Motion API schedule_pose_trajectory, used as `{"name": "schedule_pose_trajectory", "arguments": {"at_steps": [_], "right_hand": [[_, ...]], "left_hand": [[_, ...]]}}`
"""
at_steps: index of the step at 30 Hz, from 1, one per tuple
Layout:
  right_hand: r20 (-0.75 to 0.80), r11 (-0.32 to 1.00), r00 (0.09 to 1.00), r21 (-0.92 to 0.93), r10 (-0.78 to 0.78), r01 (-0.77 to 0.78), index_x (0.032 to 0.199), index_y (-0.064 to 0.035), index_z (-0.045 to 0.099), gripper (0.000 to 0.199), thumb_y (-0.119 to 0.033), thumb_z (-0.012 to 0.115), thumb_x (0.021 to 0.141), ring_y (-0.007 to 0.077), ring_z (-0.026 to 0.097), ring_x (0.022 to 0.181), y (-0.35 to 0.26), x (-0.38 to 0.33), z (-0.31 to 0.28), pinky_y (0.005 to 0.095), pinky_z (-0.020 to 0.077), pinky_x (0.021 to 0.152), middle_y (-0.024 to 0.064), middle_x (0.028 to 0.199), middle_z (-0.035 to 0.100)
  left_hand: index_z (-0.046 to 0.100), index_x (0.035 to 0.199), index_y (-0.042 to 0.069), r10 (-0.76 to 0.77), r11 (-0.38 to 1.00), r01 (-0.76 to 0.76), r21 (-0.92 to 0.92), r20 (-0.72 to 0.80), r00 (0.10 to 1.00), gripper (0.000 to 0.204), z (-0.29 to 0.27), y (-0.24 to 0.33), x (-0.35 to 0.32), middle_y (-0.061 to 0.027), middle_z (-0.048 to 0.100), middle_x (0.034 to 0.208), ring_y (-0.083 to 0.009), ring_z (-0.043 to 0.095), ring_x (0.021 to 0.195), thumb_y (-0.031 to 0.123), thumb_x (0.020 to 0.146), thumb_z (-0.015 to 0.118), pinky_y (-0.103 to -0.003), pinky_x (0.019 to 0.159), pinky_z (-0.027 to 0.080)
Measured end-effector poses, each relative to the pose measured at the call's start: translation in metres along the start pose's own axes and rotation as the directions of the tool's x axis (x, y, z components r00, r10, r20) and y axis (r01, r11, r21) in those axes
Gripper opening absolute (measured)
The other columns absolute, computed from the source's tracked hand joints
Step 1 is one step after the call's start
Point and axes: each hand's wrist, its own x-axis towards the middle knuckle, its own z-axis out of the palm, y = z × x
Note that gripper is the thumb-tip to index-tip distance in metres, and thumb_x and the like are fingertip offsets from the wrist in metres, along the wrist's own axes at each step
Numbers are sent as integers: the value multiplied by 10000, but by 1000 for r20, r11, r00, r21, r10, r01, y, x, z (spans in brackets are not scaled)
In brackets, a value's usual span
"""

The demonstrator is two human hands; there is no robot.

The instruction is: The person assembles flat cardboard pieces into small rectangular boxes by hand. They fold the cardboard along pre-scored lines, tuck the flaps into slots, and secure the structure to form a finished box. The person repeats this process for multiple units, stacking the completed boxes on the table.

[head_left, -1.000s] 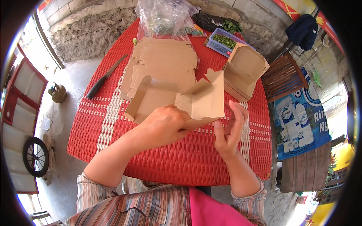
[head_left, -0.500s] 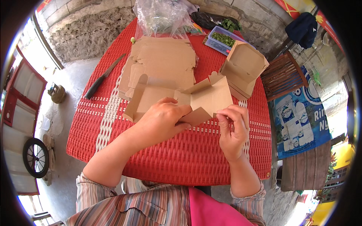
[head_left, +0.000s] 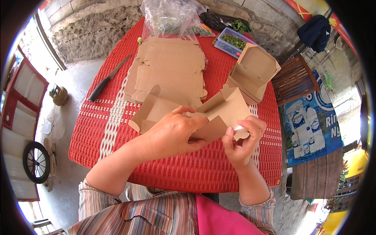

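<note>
Lowered since before — tan cardboard blank [head_left: 225, 107], half-folded, both hands pinching it.

Box flap [head_left: 211, 131] under left hand [head_left: 174, 133]

You work at a red woven table [head_left: 164, 172] with white stripes in the weave. On it, near the middle, lies a stack of flat cardboard sheets [head_left: 172, 70]. Just in front of the stack you have one partly folded cardboard piece [head_left: 156, 111]; its left part rests on the table. To the right stands a folded cardboard box [head_left: 252, 72] with its lid up. On the left side lies a dark knife [head_left: 107, 80]. At the far edge you see a clear plastic bag [head_left: 168, 17] and a plastic tub [head_left: 231, 41] with green leaves inside.
</note>
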Motion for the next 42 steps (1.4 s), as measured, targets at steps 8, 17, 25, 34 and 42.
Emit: {"name": "schedule_pose_trajectory", "arguments": {"at_steps": [8,17,25,34,42], "right_hand": [[56,991,990,17,-133,132,1315,6,529,517,28,684,823,357,598,1129,10,4,-2,402,496,916,295,1375,552],[110,984,982,107,-152,141,1191,-48,641,430,62,713,782,410,638,1141,8,10,-1,453,558,899,291,1338,585],[131,983,978,108,-162,148,1059,-8,684,254,51,684,813,441,659,1117,5,12,0,440,612,859,323,1291,590],[160,986,974,87,-158,146,984,29,679,182,69,660,807,446,661,1106,4,13,0,432,615,846,317,1261,605],[217,970,971,237,-100,47,1050,60,671,255,85,571,816,443,620,1187,3,11,2,467,559,963,302,1292,598]], "left_hand": [[607,1008,14,-42,999,40,-20,-112,993,334,4,1,-3,-117,688,750,-301,661,902,210,821,803,-419,912,496],[594,1154,30,-160,978,155,-138,-26,987,368,-5,5,-2,-92,699,789,-247,647,880,135,851,774,-359,726,505],[542,1185,29,-176,956,181,-229,41,984,373,-7,6,1,-111,692,778,-214,663,727,101,880,744,-325,673,491],[538,1172,34,-210,925,216,-313,51,976,355,-7,5,2,-96,695,774,-197,641,705,102,887,740,-323,642,479],[518,1176,36,-269,895,292,-338,113,956,368,-9,6,3,-92,710,806,-160,636,722,93,887,738,-307,644,478]]}}
